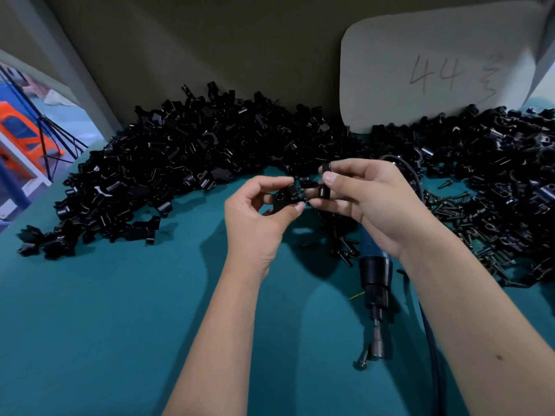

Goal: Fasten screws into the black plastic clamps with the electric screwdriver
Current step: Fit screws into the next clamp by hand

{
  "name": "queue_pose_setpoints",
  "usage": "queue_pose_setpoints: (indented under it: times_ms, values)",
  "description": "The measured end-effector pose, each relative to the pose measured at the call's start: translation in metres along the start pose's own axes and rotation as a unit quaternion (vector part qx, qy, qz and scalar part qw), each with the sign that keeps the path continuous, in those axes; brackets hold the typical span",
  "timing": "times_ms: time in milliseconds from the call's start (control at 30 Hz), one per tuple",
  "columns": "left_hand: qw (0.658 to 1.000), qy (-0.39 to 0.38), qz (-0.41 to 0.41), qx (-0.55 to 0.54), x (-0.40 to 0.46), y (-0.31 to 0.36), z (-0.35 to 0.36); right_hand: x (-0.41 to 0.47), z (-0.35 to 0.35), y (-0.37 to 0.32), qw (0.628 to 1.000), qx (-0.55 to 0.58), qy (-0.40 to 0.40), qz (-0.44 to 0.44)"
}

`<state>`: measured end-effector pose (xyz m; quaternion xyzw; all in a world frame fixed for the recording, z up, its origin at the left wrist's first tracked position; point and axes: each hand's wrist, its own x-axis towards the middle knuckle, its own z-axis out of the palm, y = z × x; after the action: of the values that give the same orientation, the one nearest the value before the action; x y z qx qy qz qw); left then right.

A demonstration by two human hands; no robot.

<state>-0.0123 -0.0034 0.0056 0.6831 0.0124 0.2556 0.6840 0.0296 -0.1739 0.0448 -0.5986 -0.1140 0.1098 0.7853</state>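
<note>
My left hand [258, 214] pinches a black plastic clamp piece [285, 198] between thumb and fingers above the teal table. My right hand [369, 202] pinches a second black clamp piece [325, 181] right beside it, the two pieces almost touching. The electric screwdriver [375, 280], blue with a black collar, lies on the table under my right wrist, bit pointing toward me. One loose screw [362, 360] lies at its tip.
A big heap of black clamps [180, 163] curves across the back of the teal table [105, 325]. More clamps and several loose screws [450, 205] lie at the right. A white card marked 44 [435, 73] leans on the back wall. The screwdriver's cable [432, 355] runs toward me.
</note>
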Motion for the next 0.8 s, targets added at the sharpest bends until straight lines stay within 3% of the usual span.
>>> queue_pose_setpoints:
  times_ms: [167, 400, 567, 800]
  values:
    - [0.997, -0.020, 0.035, 0.062, -0.001, -0.002, 0.003, -0.001, 0.005, 0.002, 0.998, 0.030, 0.035, 0.051]
    - [0.998, -0.061, 0.014, -0.031, -0.003, 0.005, 0.007, 0.000, 0.011, 0.003, 0.991, -0.108, 0.066, 0.053]
    - [0.987, -0.078, -0.042, -0.135, -0.004, 0.009, 0.007, -0.001, 0.016, 0.007, 0.974, -0.204, 0.096, 0.020]
    - [0.970, -0.090, -0.109, -0.197, -0.005, 0.012, 0.006, -0.010, 0.023, 0.004, 0.926, -0.345, 0.129, -0.081]
